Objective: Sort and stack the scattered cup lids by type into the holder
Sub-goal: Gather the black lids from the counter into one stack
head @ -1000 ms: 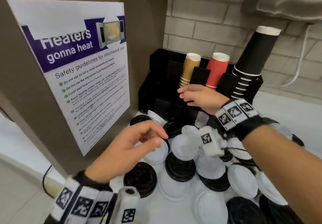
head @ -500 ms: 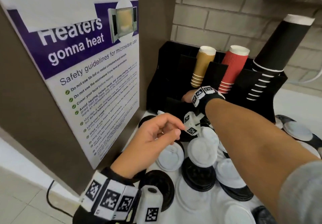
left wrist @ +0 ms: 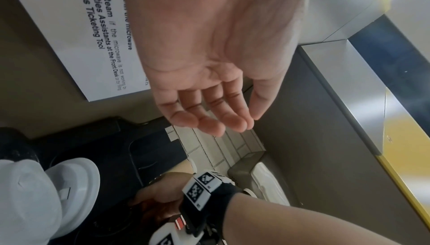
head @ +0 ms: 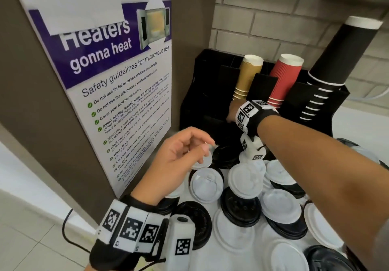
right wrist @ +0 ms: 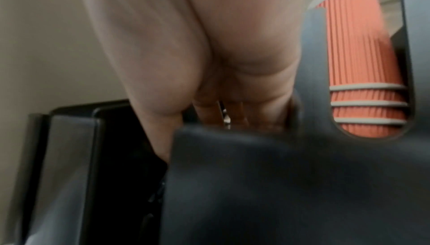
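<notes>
On the poster [head: 117, 85] fixed to the brown panel at my left I read "Heaters gonna heat" and "Safety guidelines for microwave use", then checklist lines such as "Do not use tin foil or metal containers and utensils"; the left wrist view catches "Facilities team" and "Ticketing Tool" lower down.

My left hand [head: 176, 161] hovers over the lid pile, fingers loosely curled with the thumb near the fingertips; the left wrist view shows the palm bare, so it holds nothing. My right hand [head: 233, 110] reaches into a front compartment of the black holder [head: 202, 85], fingers pointing down behind its wall. The right wrist view is blurred, and I cannot tell whether those fingers grip anything.

The scattered lids lie on the white worktop [head: 357, 123] just in front of the holder: white lids [head: 245, 180] and black lids [head: 240, 209], flat or tilted on each other, some overlapping. Behind, leaning stacks of gold cups [head: 248, 76], red ribbed cups [head: 284, 79] and black cups [head: 341, 60] rise from the holder's slots.
</notes>
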